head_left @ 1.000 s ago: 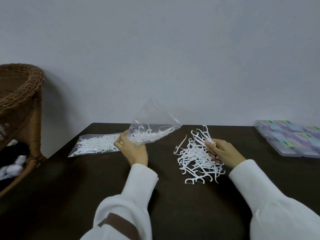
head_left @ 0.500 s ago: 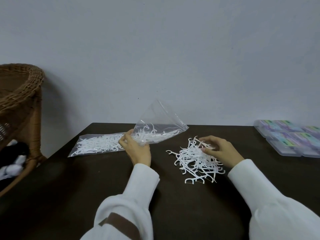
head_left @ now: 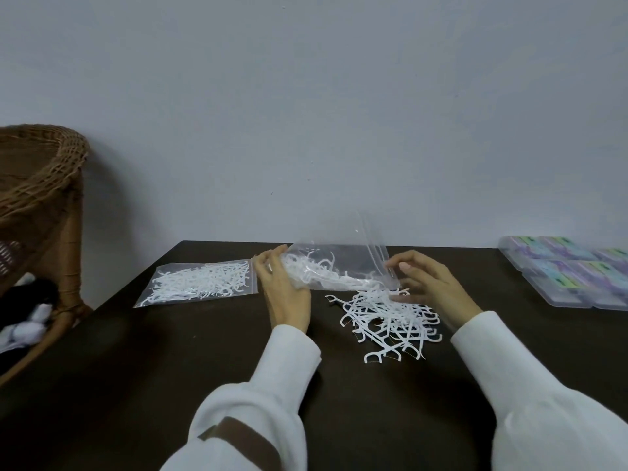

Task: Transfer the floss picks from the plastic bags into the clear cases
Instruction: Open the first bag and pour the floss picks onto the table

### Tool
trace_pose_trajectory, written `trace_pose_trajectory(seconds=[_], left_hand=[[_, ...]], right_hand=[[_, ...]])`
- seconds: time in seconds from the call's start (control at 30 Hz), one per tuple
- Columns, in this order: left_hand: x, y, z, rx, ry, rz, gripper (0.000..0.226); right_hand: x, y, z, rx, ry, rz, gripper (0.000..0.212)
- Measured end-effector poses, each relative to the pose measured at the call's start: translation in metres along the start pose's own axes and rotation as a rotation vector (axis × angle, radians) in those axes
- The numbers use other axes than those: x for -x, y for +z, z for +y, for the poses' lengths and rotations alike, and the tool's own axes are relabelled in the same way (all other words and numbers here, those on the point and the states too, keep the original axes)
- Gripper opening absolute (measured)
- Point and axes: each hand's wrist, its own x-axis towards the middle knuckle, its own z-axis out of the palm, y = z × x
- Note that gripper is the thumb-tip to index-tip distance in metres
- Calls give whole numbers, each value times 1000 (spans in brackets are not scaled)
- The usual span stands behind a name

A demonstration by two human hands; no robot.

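Observation:
My left hand [head_left: 283, 294] grips the closed end of a clear plastic bag [head_left: 343, 260] that is tipped to the right, with white floss picks sliding toward its open mouth. My right hand [head_left: 430, 283] pinches the bag's open edge between thumb and fingers. Below the mouth lies a loose pile of floss picks [head_left: 390, 321] on the dark table [head_left: 170, 385]. A second, sealed bag of floss picks [head_left: 200, 282] lies flat to the left. Several clear cases [head_left: 571, 270] with coloured labels sit at the far right.
A wicker basket [head_left: 44, 185] stands off the table's left edge, with dark and white cloth [head_left: 30, 311] inside it. A plain grey wall [head_left: 306, 113] rises behind the table's back edge.
My left hand has carried the bag rightward and tipped it over the pile. My right hand has left the loose picks and taken hold of the bag's open edge.

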Motion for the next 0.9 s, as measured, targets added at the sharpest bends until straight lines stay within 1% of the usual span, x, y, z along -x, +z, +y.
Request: trace_pose_trajectory(seconds=[0.07, 0.2, 0.3, 0.33, 0.37, 0.43, 0.53, 0.6, 0.63, 0.7, 0.73, 0.8, 0.83, 0.9], left_hand=[[3, 0, 2, -48, 106, -22, 69], [9, 1, 7, -142, 294, -96, 73], [13, 2, 13, -133, 405, -132, 72], [15, 3, 15, -142, 465, -131, 77], [17, 4, 16, -159, 525, -132, 84], [19, 5, 17, -186, 603, -118, 93], [18, 4, 18, -199, 645, -83, 97], [18, 3, 19, -191, 669, -76, 97], [18, 3, 20, -194, 683, -75, 97], [19, 3, 20, -197, 697, -88, 98], [19, 3, 20, -194, 694, -94, 98], [20, 4, 20, -190, 695, -100, 98], [20, 4, 20, -192, 704, -101, 98], [19, 5, 20, -203, 728, -100, 97]], right_hand=[[0, 5, 1, 7, 47, -53, 21], [0, 10, 7, 108, 172, -150, 25], [-1, 10, 11, 320, 219, -221, 40], [-1, 9, 12, 390, 210, -233, 39], [0, 9, 12, 425, 201, -238, 34], [2, 11, 10, 405, 213, -234, 23], [4, 11, 7, 421, 256, -244, 20], [1, 13, 9, 457, 300, -268, 11], [-2, 14, 10, 471, 306, -288, 11], [-6, 19, 10, 436, 347, -294, 28], [-8, 21, 9, 541, 355, -286, 35], [-8, 23, 5, 605, 393, -286, 39], [-7, 23, 5, 622, 379, -275, 40], [-6, 22, 7, 506, 365, -228, 42]])
